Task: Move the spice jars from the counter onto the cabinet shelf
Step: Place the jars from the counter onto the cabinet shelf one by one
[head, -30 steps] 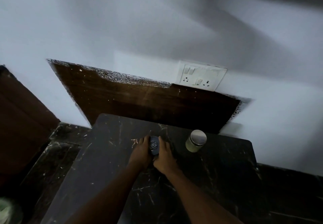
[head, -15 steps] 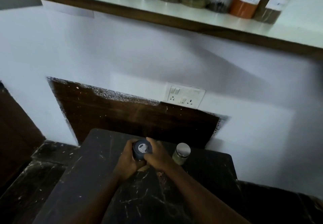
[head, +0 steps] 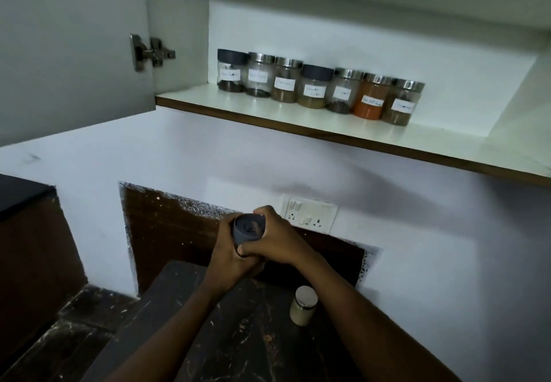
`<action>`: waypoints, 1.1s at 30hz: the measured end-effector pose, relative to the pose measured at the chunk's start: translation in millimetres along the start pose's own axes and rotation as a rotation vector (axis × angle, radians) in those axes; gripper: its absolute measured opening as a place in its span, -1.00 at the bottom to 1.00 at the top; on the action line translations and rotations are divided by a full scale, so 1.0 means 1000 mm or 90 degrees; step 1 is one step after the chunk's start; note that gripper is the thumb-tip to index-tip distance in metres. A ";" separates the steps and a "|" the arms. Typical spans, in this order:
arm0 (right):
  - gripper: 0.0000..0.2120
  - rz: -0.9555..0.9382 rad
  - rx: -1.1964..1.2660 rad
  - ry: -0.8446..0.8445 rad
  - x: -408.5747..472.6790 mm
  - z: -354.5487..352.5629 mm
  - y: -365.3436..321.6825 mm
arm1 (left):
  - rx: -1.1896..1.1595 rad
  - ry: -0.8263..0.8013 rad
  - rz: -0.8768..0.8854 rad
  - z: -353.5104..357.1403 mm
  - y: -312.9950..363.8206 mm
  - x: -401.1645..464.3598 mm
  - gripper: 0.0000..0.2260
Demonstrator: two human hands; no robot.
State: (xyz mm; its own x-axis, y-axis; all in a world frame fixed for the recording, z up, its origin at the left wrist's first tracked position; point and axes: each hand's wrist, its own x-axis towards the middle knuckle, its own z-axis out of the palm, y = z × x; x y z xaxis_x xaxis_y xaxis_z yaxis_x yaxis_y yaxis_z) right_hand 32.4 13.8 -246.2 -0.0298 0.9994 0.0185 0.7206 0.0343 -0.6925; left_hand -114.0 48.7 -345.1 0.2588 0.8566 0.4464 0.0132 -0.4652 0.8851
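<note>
Head view: both hands meet at the centre of the frame around a jar (head: 249, 227) with a dark grey lid. The left hand (head: 231, 252) wraps its fingers round the jar's left side and underside; the right hand (head: 275, 240) curls over the right side, its fingers hooked over the far rim of the lid. The jar is lifted clear of the counter (head: 238, 331) and tilted so the lid faces the camera; its body is mostly hidden by the hands.

Lower right of centre, a second jar (head: 303, 305) with a pale metal lid and light contents stands upright on the dark marbled counter, well apart from the hands and close to the right forearm.

Across the upper middle of the frame, the white shelf (head: 328, 126) carries a row of seven labelled jars (head: 319, 88) side by side along its back, two with dark lids, the rest with steel lids; one holds orange powder (head: 369, 104). The labels are too blurred to read.

At upper left the cabinet door (head: 71, 53) stands open, its hinge (head: 150, 52) showing. A socket plate (head: 310, 213) sits on the white wall just beyond the right hand.
</note>
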 end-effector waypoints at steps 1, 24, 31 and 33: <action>-0.25 -0.008 0.003 -0.007 -0.005 -0.012 -0.008 | -0.008 -0.025 0.001 -0.003 0.008 0.000 -0.20; -0.42 -0.294 -0.019 0.398 -0.073 -0.312 -0.022 | 0.056 0.002 0.250 0.175 0.261 0.144 -0.33; -0.32 -0.160 0.007 0.455 -0.041 -0.356 0.051 | 0.209 -0.164 0.137 0.248 0.268 0.200 -0.45; -0.43 -0.149 -0.041 0.461 -0.030 -0.371 0.065 | 0.241 -0.221 0.135 0.262 0.271 0.218 -0.52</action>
State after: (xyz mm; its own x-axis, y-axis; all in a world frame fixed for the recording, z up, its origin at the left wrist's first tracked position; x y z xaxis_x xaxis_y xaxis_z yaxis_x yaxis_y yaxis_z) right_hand 337.1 -11.1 -23.8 0.2585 0.7205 0.6435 0.7909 0.2246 -0.5692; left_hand 199.0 50.9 -42.6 0.5964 0.6409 0.4832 0.2551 -0.7222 0.6429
